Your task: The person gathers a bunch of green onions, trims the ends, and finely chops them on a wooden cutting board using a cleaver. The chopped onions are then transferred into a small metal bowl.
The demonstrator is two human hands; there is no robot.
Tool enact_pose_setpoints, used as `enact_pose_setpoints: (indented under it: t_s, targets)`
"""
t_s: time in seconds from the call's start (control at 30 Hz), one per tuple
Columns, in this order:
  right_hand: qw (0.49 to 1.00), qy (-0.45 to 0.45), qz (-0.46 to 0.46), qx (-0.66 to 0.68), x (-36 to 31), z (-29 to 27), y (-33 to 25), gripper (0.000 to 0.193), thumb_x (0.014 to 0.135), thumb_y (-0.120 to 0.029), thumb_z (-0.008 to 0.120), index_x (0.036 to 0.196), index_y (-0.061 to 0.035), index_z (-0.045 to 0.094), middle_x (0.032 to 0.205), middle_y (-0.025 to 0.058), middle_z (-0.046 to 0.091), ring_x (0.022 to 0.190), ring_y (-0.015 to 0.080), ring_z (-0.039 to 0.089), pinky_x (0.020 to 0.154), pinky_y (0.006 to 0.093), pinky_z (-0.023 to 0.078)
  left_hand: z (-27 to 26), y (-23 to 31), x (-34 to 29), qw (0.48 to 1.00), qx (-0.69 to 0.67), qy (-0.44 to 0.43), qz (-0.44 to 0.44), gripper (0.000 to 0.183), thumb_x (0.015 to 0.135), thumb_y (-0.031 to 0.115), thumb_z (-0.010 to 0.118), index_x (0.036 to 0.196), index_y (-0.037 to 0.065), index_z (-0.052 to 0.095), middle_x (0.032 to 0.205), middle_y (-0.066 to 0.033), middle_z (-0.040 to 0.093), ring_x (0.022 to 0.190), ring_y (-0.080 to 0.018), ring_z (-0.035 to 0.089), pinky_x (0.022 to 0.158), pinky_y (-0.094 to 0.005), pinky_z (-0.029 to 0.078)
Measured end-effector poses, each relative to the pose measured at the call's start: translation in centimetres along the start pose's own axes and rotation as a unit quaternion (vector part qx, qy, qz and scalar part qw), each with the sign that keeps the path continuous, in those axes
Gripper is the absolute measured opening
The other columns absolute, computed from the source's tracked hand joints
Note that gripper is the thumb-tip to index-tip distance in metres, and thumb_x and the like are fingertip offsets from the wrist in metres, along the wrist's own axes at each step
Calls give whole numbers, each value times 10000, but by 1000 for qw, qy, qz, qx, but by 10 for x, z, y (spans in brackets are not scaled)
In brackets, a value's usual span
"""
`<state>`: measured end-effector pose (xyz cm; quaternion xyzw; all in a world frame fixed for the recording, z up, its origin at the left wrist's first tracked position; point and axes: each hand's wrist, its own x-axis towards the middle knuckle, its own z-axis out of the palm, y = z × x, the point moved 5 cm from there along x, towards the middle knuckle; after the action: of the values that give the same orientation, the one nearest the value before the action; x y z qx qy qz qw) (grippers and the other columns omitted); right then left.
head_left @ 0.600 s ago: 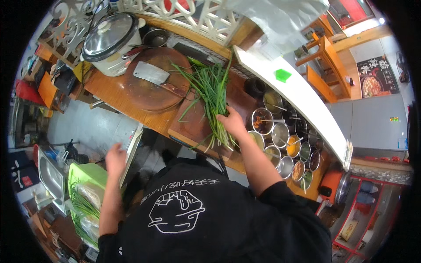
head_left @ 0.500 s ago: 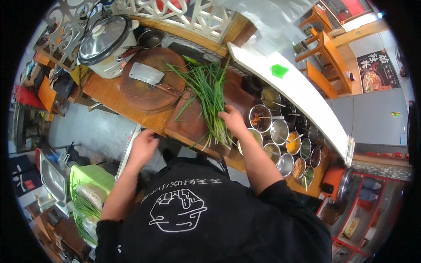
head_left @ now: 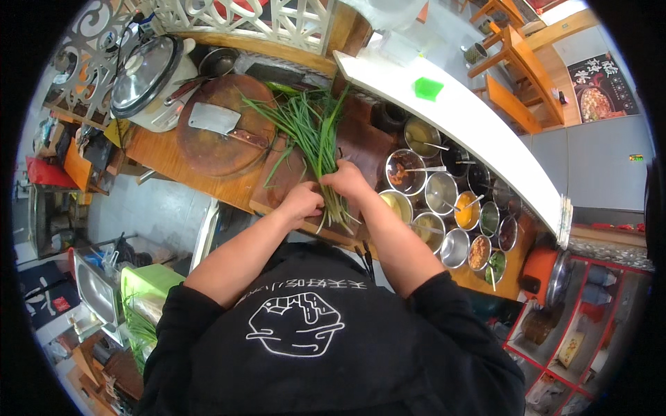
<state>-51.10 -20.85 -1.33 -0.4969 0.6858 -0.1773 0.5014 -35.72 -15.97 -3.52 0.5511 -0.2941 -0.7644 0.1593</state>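
Note:
A bunch of scallions (head_left: 310, 132) lies across a brown cutting board (head_left: 369, 142), leaves pointing away and pale root ends toward me. My right hand (head_left: 348, 182) is closed over the stalks from the right, thumb across them. From the left, my left hand (head_left: 302, 202) meets the bunch lower down, near the white ends; its fingers are curled together at the stalks, their tips partly hidden. Left of the scallions, a cleaver (head_left: 214, 118) with a wooden handle rests flat on a round wooden chopping block (head_left: 208, 152).
Metal containers of sauces and toppings, several with spoons, such as one with orange sauce (head_left: 467, 210), crowd the counter at right. A white ledge (head_left: 479, 132) runs behind them. A large lidded cooker (head_left: 147, 80) stands far left; a green bin (head_left: 149, 284) is below left.
My left hand has come from the counter's front edge over to the scallions' lower stalks. My right hand stays on the bunch. The whole view has shifted slightly.

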Motion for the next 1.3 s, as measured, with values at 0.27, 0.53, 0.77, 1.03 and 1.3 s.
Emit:
enact_pose_setpoints:
  t_s: [0.27, 0.53, 0.77, 1.03, 1.3]
  targets:
    - [974, -146, -15, 175, -9, 4, 11, 567, 781, -120, 894, 1251, 44, 624, 1099, 157, 740, 979, 224, 696, 861, 388, 568, 2, 4, -9, 989, 76, 48, 113, 352, 878, -124, 598, 1215, -48, 666, 1027, -85, 708, 879, -171, 674, 755, -325, 549]
    - [939, -236, -8, 251, -27, -1, 9, 641, 780, -29, 893, 1319, 18, 549, 1122, 105, 701, 992, 197, 683, 889, 365, 568, 10, 2, -7, 962, 182, 70, 193, 397, 827, -88, 692, 1222, -48, 684, 1047, -94, 749, 928, -185, 711, 818, -328, 583]
    - [930, -247, 48, 268, -41, -6, 17, 617, 795, 69, 828, 1339, 3, 546, 1143, 114, 698, 1039, 220, 694, 902, 370, 571, 23, 13, -24, 941, 209, 64, 257, 361, 863, -76, 652, 1224, -56, 670, 1045, -117, 753, 922, -191, 708, 858, -340, 576]
    - [958, -255, 77, 107, -82, -45, -22, 598, 790, 94, 730, 1350, -4, 545, 1042, 159, 698, 803, 269, 744, 659, 393, 623, 28, 61, -96, 823, 357, 112, 428, 424, 853, 38, 732, 1264, -34, 660, 1319, -199, 646, 1163, -338, 663, 1016, -448, 542]
    - [807, -207, -153, -531, -144, -107, -135, 775, 792, 9, 696, 1533, 42, 471, 1069, 263, 752, 982, 415, 755, 794, 479, 619, 53, 154, -180, 643, 479, 54, 596, 771, 867, 344, 839, 1473, -34, 547, 1559, -257, 498, 1504, -427, 428, 1243, -518, 357]
